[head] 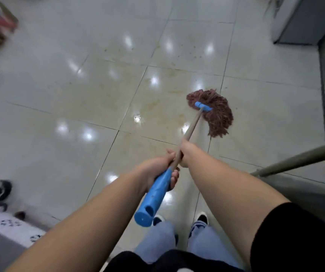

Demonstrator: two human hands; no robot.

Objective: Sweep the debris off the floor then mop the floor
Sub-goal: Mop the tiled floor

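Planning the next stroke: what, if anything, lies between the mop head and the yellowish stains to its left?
Nothing visible. Only bare wet tile lies between the mop head and the stains; both hands grip the handle.

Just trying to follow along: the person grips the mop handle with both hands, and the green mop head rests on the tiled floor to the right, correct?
Nearly. The mop head is reddish-brown, not green; only its clamp is blue. The head view shows it. The rest holds: left hand and right hand both grip the mop handle, and the head rests on the tiled floor to the right.

Mop head (214,110) on floor (79,95), ahead-right of feet (179,219)
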